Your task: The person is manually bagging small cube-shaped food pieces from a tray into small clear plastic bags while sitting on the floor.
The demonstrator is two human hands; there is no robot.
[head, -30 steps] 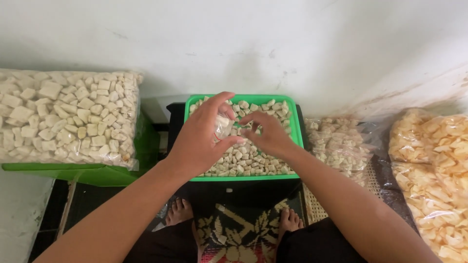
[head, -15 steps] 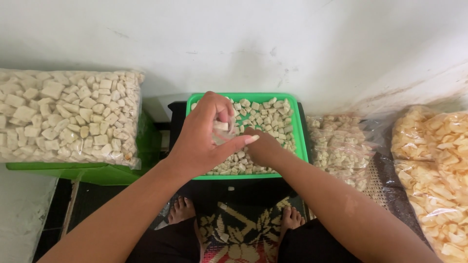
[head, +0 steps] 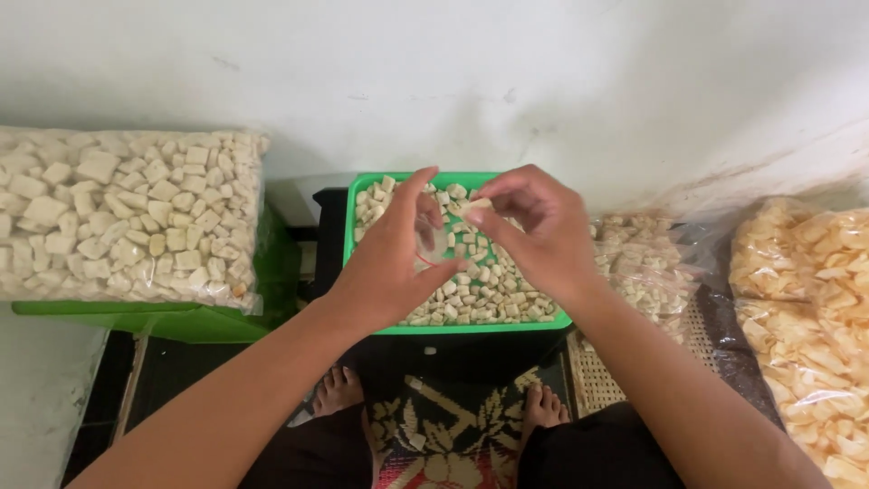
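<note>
A green tray [head: 367, 192] full of small pale cracker pieces stands on a black stand in front of me. My left hand [head: 391, 263] hovers over the tray and holds a small clear plastic bag [head: 435, 243] with a red mark. My right hand [head: 536, 235] is just to the right, above the tray. Its fingertips pinch one pale cracker piece [head: 475, 207] at the mouth of the bag. Both forearms reach in from the bottom of the view.
A large clear bag of pale cracker pieces [head: 127, 213] lies on a green tray at the left. A smaller clear bag of pieces [head: 647, 263] and a bag of yellow chips [head: 810, 308] lie at the right. A white wall is behind. My bare feet rest on a patterned mat [head: 444, 435].
My right hand rose out of the tray with a cracker piece pinched and moved up to the bag's mouth. My left hand opened out a little around the bag.
</note>
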